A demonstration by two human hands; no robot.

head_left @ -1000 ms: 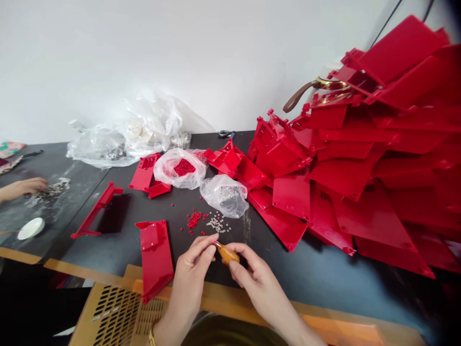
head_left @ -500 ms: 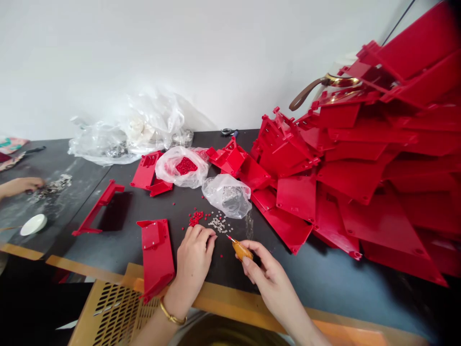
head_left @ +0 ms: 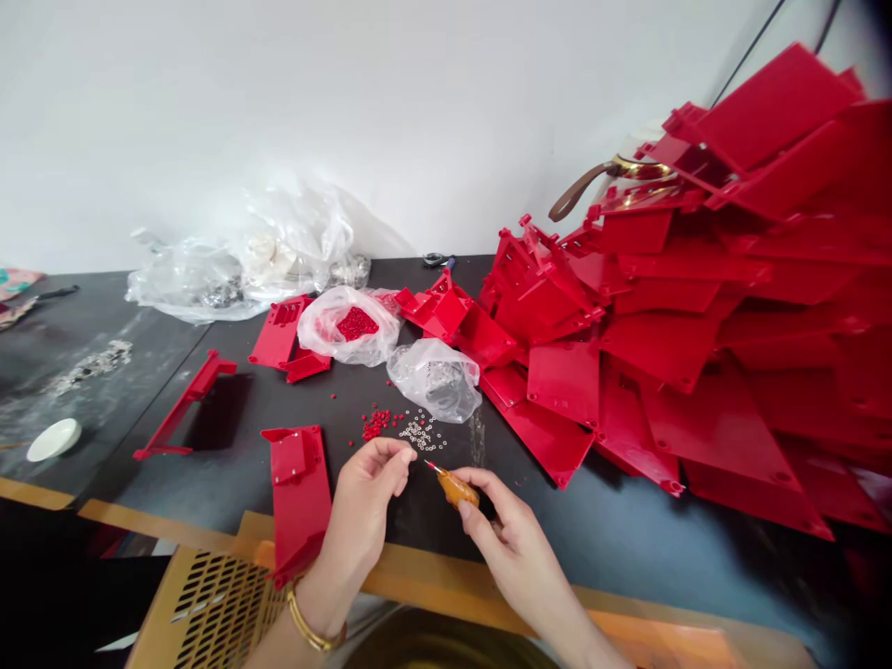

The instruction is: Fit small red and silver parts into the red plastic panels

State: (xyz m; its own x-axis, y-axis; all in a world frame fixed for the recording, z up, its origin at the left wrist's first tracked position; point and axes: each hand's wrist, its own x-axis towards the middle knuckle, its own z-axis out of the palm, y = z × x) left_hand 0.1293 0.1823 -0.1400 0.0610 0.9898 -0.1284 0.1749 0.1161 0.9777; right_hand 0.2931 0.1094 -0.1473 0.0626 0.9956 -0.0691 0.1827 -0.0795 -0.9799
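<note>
My right hand [head_left: 505, 520] is wrapped round the amber handle of an awl [head_left: 456, 488]. A bit of red sits on its thin metal shaft, which points up and left toward my left hand [head_left: 369, 492]. The thumb and forefinger of that hand are pinched together just short of the awl's tip; whatever they hold is too small to make out. Behind the fingertips lie a scatter of small red pieces [head_left: 377, 423] and a patch of small pale rings [head_left: 420, 431]. To the left, a red plastic panel [head_left: 303, 502] lies by my left wrist.
A tall heap of red plastic panels [head_left: 669, 344] fills the right side. Clear bags, one with red pieces [head_left: 358, 323] and one with metallic bits [head_left: 436, 379], lie mid-table. Bigger bags [head_left: 243, 265] stand by the wall. A white dish [head_left: 54, 439] is at far left.
My left hand has lifted from the table with finger and thumb pinched, close to the awl's tip. The awl has shifted slightly left. Another person's hand at far left has gone from view.
</note>
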